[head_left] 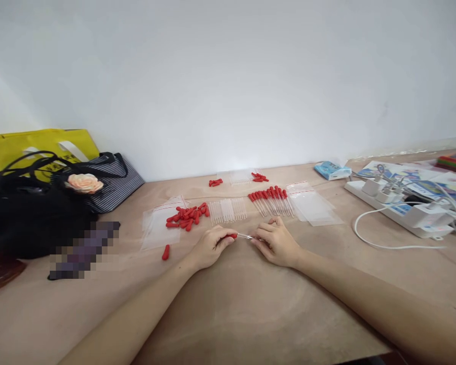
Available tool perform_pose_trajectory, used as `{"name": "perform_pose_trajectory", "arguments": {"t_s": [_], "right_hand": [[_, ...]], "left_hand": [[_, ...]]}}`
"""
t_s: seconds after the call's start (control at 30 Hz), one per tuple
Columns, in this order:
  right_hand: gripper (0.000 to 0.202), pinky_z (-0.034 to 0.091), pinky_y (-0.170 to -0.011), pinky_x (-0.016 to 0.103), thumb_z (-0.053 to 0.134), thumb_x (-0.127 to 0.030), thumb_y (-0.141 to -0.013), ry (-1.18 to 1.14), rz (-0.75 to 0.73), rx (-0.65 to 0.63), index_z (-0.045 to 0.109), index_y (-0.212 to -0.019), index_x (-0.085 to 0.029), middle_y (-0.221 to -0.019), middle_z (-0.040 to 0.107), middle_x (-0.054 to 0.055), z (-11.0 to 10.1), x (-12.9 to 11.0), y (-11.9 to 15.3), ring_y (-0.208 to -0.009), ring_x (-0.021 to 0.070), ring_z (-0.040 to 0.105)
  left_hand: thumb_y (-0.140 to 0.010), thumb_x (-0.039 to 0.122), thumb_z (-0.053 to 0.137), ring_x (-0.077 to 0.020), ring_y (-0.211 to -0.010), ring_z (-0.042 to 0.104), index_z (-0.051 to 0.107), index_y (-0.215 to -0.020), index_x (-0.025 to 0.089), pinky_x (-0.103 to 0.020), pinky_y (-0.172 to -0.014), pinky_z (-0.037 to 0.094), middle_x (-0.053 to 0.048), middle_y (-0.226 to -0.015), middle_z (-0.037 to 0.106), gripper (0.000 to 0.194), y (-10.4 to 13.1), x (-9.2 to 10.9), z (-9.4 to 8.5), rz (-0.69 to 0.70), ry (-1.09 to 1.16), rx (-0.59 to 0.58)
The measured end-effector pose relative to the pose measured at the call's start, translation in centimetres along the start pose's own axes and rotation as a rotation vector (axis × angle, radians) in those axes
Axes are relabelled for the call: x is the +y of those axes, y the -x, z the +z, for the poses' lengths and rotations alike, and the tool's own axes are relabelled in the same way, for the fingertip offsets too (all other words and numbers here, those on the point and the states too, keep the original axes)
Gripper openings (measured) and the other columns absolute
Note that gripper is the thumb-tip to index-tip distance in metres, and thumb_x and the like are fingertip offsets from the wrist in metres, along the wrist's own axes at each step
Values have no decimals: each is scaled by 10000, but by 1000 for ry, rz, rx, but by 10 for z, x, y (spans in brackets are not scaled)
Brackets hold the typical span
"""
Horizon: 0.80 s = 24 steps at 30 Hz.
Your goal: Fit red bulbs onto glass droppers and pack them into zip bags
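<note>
Step in hand: I am, as I judge it, fitting a red bulb (232, 235) onto a clear tube (244, 235); the two meet end to end, but how far the tube sits inside I cannot tell.
Next move: it seems to call for a straight, gentle push along the tube's line, the bulb held firm and the thin tube spared any bending.
Left grip (212, 246): pinching the bulb between thumb and fingers, most of it hidden by them.
Right grip (275, 241): grasping the tube near its far end, thumb below, fingers curled above.
Forearms: both reach forward and inward from the near edge, hands low over the surface (251, 309), facing each other with the tube lying nearly level between.
Loose bulbs (190, 217): piled beyond my left grip, partly on clear bags; a lone bulb (166, 252) lies nearer me.
Bare tubes (228, 210): in a row just beyond the gap between my hands.
Capped tubes (272, 201): side by side beyond my right grip, red ends away from me.
</note>
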State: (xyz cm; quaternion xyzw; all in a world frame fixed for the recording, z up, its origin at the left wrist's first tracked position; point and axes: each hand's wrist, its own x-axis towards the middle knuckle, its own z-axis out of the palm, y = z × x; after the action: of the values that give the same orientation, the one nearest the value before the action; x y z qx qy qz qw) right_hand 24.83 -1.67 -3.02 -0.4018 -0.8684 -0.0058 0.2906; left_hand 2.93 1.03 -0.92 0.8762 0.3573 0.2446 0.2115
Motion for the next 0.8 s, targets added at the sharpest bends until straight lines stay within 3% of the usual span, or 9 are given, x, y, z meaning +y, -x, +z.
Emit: {"name": "perform_pose_trajectory", "arguments": {"t_s": [0.17,0.4,0.5,0.8], "right_hand": [[164,233,-772,319,415,-208,-841,-1,-19,17,572,-860,-169,-721,587,7,1,-1,-1,-693,121,500],[185,239,-722,299,393,-182,-848,-7,-77,55,574,-878,-160,-693,580,14,4,-4,-1,-649,115,477],[189,227,-696,297,398,-184,-850,-8,-111,65,585,-875,-166,-682,580,5,4,-3,-1,-610,103,457],[218,203,-677,305,388,-182,-850,8,-163,60,603,-823,-168,-681,568,1,1,1,-3,-558,91,390]], "left_hand": [[-851,239,428,-150,-768,552,611,-916,181,-273,-724,423,-23,-800,625,203,-2,1,2,-3,-7,6],[-844,274,427,-147,-725,572,595,-890,155,-256,-668,441,-23,-778,636,211,-1,7,10,-136,211,56],[-830,263,449,-140,-691,558,610,-862,165,-253,-644,432,-17,-753,624,192,1,8,11,-144,144,76],[-842,232,438,-144,-651,508,589,-752,156,-288,-682,389,-20,-658,597,191,3,16,11,140,-157,121]]}}
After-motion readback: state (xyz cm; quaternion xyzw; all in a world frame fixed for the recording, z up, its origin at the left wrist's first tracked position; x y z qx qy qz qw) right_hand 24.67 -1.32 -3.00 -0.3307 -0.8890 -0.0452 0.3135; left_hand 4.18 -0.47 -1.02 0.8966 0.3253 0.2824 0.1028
